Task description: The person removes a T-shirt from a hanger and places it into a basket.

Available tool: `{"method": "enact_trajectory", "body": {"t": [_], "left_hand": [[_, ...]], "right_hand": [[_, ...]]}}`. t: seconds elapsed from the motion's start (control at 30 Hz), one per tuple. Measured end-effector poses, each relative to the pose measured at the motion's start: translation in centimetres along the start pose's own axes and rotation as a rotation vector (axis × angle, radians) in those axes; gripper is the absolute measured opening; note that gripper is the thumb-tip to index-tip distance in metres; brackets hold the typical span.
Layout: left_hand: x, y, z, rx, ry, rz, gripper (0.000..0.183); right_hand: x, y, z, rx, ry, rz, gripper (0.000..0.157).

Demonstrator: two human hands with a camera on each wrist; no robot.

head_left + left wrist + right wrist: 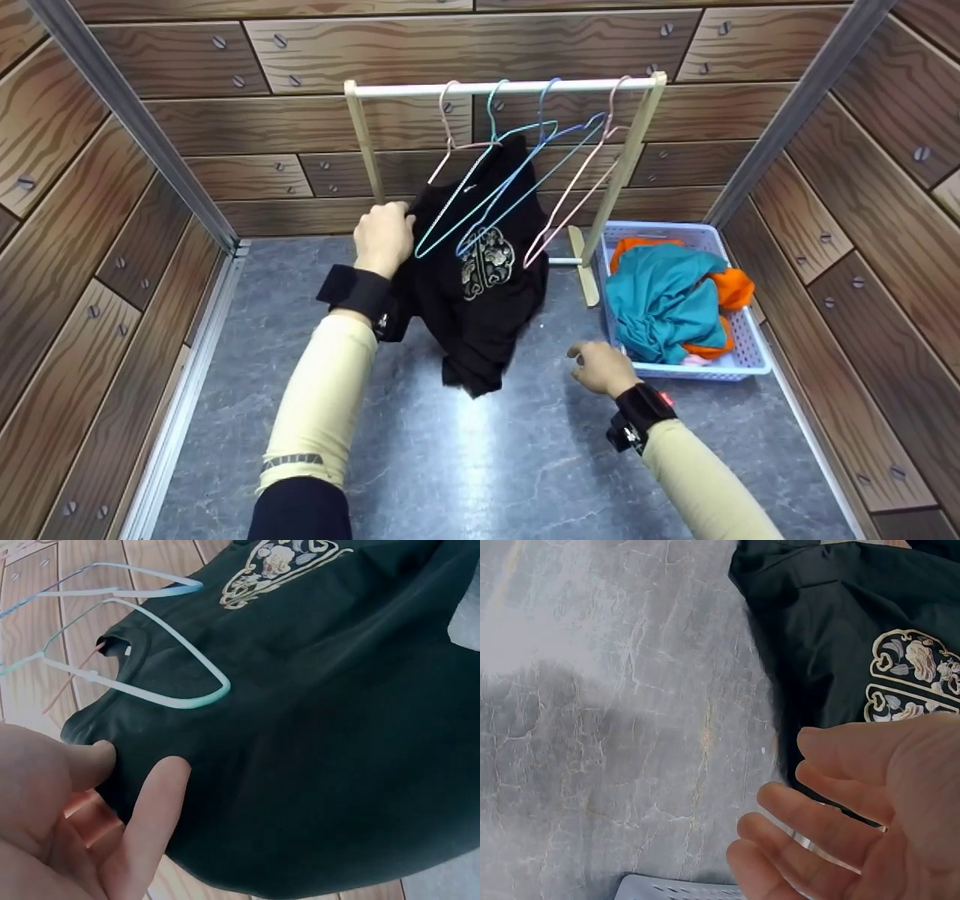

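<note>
A black T-shirt (487,315) with a pale embroidered patch hangs at the rack, its lower end draping toward the floor. At the shoulder on the shirt's left side in the head view, my left hand (384,238) grips the cloth between thumb and fingers. The leftmost pink hanger (442,161) runs into the shirt's neck opening; its lower part is hidden by cloth. In front of the shirt hang a teal hanger (187,660) and a blue hanger (517,180). My right hand (602,367) hovers beside the basket, fingers loosely bent, holding nothing.
A wooden rack (577,85) with a white rail stands before the back wall. Another pink hanger (574,187) hangs near its right post. A lavender basket (739,360) holds a teal garment (660,300) and an orange garment (733,289). Plank-patterned walls enclose the grey floor (480,480).
</note>
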State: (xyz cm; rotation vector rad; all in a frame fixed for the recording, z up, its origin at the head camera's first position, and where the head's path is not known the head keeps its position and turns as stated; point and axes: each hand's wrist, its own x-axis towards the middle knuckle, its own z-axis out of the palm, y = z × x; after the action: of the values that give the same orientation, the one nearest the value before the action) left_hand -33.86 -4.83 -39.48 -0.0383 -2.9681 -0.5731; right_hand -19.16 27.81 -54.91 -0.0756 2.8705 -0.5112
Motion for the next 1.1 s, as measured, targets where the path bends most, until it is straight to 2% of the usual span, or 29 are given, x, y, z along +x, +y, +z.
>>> {"method": "enact_trajectory", "body": {"t": [0.23,0.5,0.67,0.83,1.1], "left_hand": [[0.0,-0.2,-0.7,-0.009,0.07,0.023,0.024],[0.2,0.3,-3.7,-0.03,0.146,0.041,0.022],[-0.2,0.0,-4.9,-0.022,0.153,0.058,0.022],[-0.9,-2.0,-5.0,0.008,0.184,0.089,0.02],[-2.9,-7.7,-5.5,0.052,0.213,0.095,0.02]], "right_hand": [[0.1,0.2,0.7,0.005,-0.037,0.014,0.03],[0.0,0.3,0.9,0.016,-0.046,0.001,0.032],[0.0,0.3,1.1,0.009,-0.062,-0.002,0.03],[-0.1,0.4,1.2,0.008,-0.098,0.007,0.03],[-0.2,1.1,1.5,0.011,-0.122,0.014,0.033]]}}
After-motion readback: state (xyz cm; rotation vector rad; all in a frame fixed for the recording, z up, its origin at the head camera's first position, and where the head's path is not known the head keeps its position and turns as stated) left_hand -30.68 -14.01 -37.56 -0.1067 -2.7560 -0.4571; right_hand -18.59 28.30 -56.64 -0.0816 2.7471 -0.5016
